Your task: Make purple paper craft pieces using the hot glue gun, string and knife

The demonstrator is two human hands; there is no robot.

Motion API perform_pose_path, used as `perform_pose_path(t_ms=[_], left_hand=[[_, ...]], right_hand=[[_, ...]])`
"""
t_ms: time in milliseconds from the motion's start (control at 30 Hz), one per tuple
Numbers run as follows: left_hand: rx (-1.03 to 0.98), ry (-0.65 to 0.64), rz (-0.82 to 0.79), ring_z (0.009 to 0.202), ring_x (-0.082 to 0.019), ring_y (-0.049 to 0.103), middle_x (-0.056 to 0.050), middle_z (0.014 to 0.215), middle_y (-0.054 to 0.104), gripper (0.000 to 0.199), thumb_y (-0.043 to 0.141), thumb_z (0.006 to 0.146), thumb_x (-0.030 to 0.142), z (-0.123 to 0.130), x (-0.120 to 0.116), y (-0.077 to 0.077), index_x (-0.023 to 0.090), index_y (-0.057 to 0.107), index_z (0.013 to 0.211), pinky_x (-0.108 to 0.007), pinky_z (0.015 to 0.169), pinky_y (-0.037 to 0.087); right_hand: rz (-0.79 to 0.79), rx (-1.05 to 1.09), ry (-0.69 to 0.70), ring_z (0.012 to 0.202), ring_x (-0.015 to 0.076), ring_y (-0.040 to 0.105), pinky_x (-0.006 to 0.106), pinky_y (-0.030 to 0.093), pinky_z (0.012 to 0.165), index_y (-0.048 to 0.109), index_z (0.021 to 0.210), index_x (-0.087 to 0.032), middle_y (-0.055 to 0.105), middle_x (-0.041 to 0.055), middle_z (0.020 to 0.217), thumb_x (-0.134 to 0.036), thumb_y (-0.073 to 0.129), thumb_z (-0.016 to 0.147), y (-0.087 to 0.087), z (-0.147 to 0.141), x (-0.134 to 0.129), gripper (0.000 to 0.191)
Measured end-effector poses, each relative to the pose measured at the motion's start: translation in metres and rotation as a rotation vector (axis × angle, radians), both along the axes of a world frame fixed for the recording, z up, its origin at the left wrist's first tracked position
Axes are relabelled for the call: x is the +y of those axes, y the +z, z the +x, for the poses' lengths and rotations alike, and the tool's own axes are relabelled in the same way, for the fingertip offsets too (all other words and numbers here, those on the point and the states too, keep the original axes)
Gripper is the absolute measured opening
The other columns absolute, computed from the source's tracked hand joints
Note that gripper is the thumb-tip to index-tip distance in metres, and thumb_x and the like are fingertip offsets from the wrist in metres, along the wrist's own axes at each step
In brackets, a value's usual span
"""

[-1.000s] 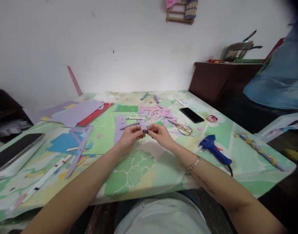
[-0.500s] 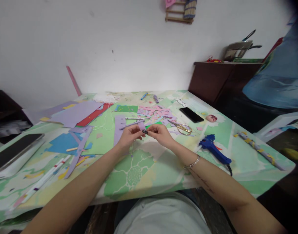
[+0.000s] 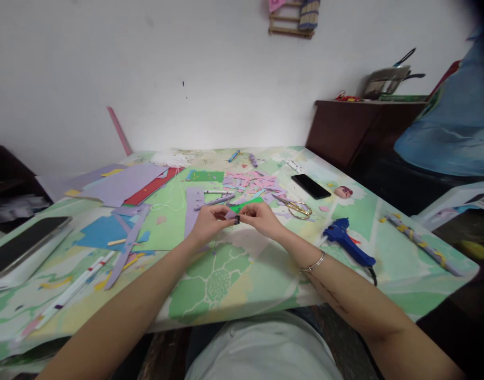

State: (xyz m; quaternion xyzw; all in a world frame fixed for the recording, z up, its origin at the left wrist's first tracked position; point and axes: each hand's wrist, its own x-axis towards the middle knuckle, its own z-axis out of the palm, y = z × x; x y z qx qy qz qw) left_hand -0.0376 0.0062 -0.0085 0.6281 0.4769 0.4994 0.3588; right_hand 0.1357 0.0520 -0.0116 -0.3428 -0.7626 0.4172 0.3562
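Observation:
Fingertips of my left hand (image 3: 210,222) and my right hand (image 3: 261,218) meet over the middle of the table. Both are closed in a pinch on a small piece of purple paper (image 3: 230,214), mostly hidden by the fingers. Just behind them lies a green paper strip (image 3: 247,204). Beyond my left hand are a purple paper sheet (image 3: 194,203), a grey-purple pen-like stick (image 3: 215,201) and a white marker (image 3: 219,192). Gold-handled scissors (image 3: 299,209) rest to the right of my right hand, near a heap of pink paper scraps (image 3: 252,182).
A blue glue gun (image 3: 350,244) with its cord lies at right, beside a wrapped stick (image 3: 421,244). A black phone (image 3: 311,186) is behind it. Coloured paper sheets (image 3: 125,182), white markers (image 3: 73,290) and another phone (image 3: 26,245) cover the left side.
The purple paper, standing up above the fingertips before, now sits lower and is mostly covered by my fingers. The hands have barely moved; more of the green strip shows.

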Motion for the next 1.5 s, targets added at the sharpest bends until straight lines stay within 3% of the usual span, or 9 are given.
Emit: perform_pose_path(t_ms=[367, 600, 700, 800, 933, 1167, 1500], left_hand=[[-0.105, -0.013, -0.13, 0.059, -0.011, 0.057, -0.001, 0.063, 0.065, 0.018, 0.079, 0.057, 0.024, 0.0, -0.003, 0.008, 0.013, 0.07, 0.068, -0.022, 0.057, 0.045], [-0.158, -0.027, -0.161, 0.057, -0.011, 0.057, 0.0, 0.063, 0.066, 0.016, 0.079, 0.057, 0.023, -0.002, -0.001, 0.005, 0.015, 0.07, 0.068, -0.023, 0.057, 0.045], [-0.185, -0.03, -0.163, 0.058, -0.011, 0.057, 0.0, 0.064, 0.066, 0.016, 0.079, 0.057, 0.022, -0.003, 0.001, 0.002, 0.016, 0.07, 0.069, -0.023, 0.057, 0.044], [-0.223, -0.042, -0.169, 0.058, -0.011, 0.058, 0.0, 0.064, 0.066, 0.017, 0.079, 0.057, 0.022, -0.003, 0.001, 0.001, 0.016, 0.071, 0.071, -0.023, 0.059, 0.044], [-0.3, -0.06, -0.167, 0.059, -0.011, 0.057, 0.0, 0.063, 0.066, 0.015, 0.08, 0.056, 0.019, -0.001, 0.001, 0.002, 0.015, 0.071, 0.068, -0.023, 0.059, 0.043], [-0.381, -0.1, -0.214, 0.065, -0.014, 0.062, -0.004, 0.068, 0.07, 0.016, 0.079, 0.056, 0.018, 0.001, 0.0, 0.003, 0.015, 0.072, 0.069, -0.027, 0.065, 0.046], [-0.307, -0.081, -0.221, 0.065, -0.015, 0.062, -0.005, 0.068, 0.069, 0.012, 0.076, 0.059, 0.018, -0.001, 0.0, 0.002, 0.016, 0.074, 0.07, -0.029, 0.068, 0.048]], right_hand=[[-0.139, 0.054, 0.091, 0.044, 0.006, 0.031, 0.021, 0.018, 0.043, 0.061, 0.066, -0.013, 0.039, -0.0072, 0.046, -0.031, 0.062, 0.066, 0.015, 0.004, -0.007, 0.018], [-0.222, 0.187, 0.134, 0.045, 0.0073, 0.036, 0.022, 0.025, 0.046, 0.053, 0.055, -0.016, 0.042, -0.0056, 0.046, -0.02, 0.053, 0.061, 0.02, 0.007, -0.008, 0.008], [-0.206, 0.263, 0.1, 0.048, 0.0084, 0.039, 0.023, 0.029, 0.049, 0.05, 0.053, -0.017, 0.042, -0.0048, 0.048, -0.022, 0.051, 0.064, 0.02, 0.008, -0.005, 0.012], [-0.171, 0.313, 0.067, 0.057, 0.0095, 0.047, 0.023, 0.036, 0.056, 0.055, 0.063, -0.016, 0.052, -0.0034, 0.059, -0.023, 0.06, 0.062, 0.018, 0.007, -0.002, 0.008], [-0.115, 0.326, 0.137, 0.069, 0.0124, 0.056, 0.027, 0.044, 0.068, 0.062, 0.077, -0.016, 0.062, 0.0005, 0.074, -0.023, 0.069, 0.063, 0.014, 0.004, -0.004, 0.017], [-0.122, 0.32, 0.132, 0.061, 0.0123, 0.057, 0.03, 0.047, 0.064, 0.064, 0.074, -0.015, 0.061, 0.0004, 0.066, -0.022, 0.067, 0.065, 0.01, 0.001, -0.007, 0.012], [-0.06, 0.205, 0.102, 0.055, 0.0101, 0.052, 0.025, 0.044, 0.057, 0.058, 0.071, -0.016, 0.056, -0.0012, 0.061, -0.022, 0.061, 0.069, 0.004, 0.0, -0.005, 0.008]])
